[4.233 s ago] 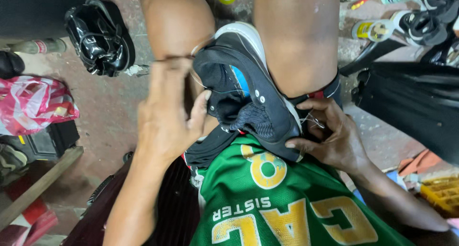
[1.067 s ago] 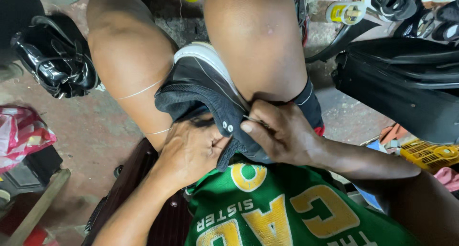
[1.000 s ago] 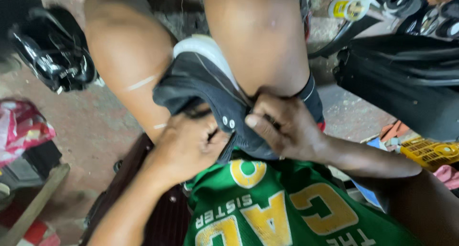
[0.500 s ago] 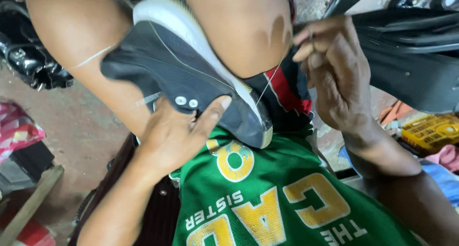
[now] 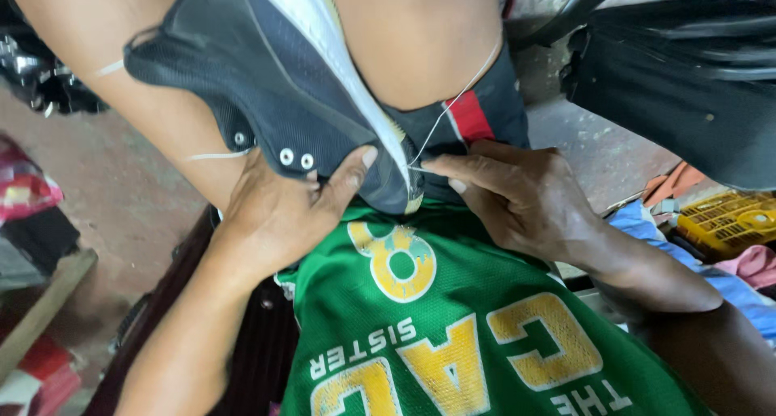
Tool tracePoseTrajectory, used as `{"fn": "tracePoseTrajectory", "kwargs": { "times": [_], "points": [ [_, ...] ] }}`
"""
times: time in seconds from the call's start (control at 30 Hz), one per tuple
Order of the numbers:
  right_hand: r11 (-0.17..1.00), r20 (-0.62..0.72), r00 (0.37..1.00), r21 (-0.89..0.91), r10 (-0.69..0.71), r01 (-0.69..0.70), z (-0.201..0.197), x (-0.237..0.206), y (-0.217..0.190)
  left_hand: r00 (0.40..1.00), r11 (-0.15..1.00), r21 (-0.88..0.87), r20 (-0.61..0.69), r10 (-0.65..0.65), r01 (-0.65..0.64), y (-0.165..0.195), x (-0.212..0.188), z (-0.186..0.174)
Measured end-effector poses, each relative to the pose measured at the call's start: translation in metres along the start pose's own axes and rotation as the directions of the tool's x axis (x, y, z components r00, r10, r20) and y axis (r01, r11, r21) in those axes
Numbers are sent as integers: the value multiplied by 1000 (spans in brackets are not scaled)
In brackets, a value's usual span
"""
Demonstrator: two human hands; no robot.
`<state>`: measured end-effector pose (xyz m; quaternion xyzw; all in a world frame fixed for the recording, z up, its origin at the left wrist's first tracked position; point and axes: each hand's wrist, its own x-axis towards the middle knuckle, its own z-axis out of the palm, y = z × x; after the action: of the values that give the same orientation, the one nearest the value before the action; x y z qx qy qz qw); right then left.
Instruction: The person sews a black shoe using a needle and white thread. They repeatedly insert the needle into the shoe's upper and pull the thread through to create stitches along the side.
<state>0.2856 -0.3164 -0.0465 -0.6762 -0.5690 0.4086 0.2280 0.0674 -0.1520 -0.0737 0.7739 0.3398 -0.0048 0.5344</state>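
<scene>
The dark shoe (image 5: 267,101) with a white sole is clamped between the person's bare knees, sole edge turned up and toe end down toward the lap. The left hand (image 5: 279,214) grips it from below, fingers closed around the upper just under the two metal eyelets, thumb pressed against the side near the sole. A white thread (image 5: 453,109) runs taut from the seam at the toe end up toward the right knee. The right hand (image 5: 517,194) lies just beside the shoe, forefinger and thumb pinched narrow at the point where the thread meets the sole; whether a needle sits between them is too small to tell.

Half a second ago the right hand was raised well away from the shoe, drawing the thread out; now it is back down at the seam, and the shoe fills more of the view. In my judgement one stitch has been pulled tight and the hand is placed for the next along the sole edge.

Beyond the right hand, a yellow plastic crate (image 5: 727,222) sits among pink and blue cloth; what it holds cannot be made out. Above it stands a large black bag (image 5: 687,68), closed from this side. Past the left hand lies a red-and-white plastic bag (image 5: 28,194) on the floor.
</scene>
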Motion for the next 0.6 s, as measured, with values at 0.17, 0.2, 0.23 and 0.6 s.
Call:
{"fn": "tracePoseTrajectory", "kwargs": {
  "times": [0.17, 0.2, 0.23, 0.6],
  "points": [
    [998, 2, 1000, -61, 9, -9, 8, 4, 4, 997, 987, -149, 35, -63, 67, 1, 1, 0],
    [998, -6, 1000, -56, -6, 6, 9, 4, 4, 995, 986, -140, 43, -84, 90, 2, 1, 0],
    [998, -11, 1000, -53, -23, 22, 9, 4, 4, 993, 985, -132, 49, -107, 113, 2, 1, 0],
    [986, 35, 999, -164, -5, 11, 8, 5, 5, 988, 975, -171, 81, -131, 144, 7, 3, 1]
  ]
}}
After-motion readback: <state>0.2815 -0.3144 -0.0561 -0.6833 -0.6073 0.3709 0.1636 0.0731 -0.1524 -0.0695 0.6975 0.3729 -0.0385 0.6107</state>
